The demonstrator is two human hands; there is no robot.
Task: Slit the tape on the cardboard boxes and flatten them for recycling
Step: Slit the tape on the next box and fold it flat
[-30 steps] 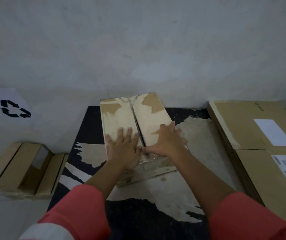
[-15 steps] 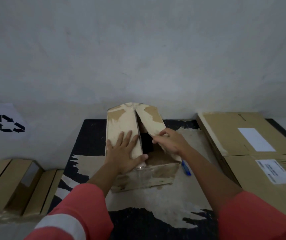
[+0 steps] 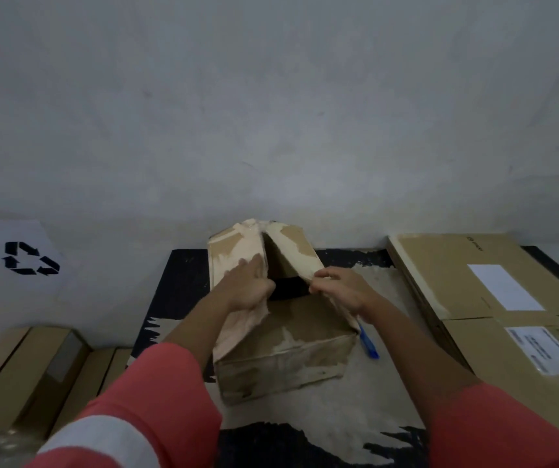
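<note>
Cardboard box (image 3: pixel 284 352) sits at twelve o'clock on the black mat (image 3: pixel 176 285), my left hand (image 3: pixel 246 288) gripping its left flap (image 3: pixel 230 248), my right hand (image 3: pixel 338 290) pinching the right flap (image 3: pixel 293 251); I'd fold them evenly toward nine and three.

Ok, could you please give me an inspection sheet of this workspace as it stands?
Surface: black mat with torn paper covering, against the wall.
Job's things: worn cardboard box, top lifted open; blue tool lying at its right side.
Clutter: labelled cartons at right; open boxes at left.
Hands: left hand holds the left flap, right hand grips the right flap.
Cables: nothing seen.
Surroundings: grey wall; recycling sign at left.
</note>
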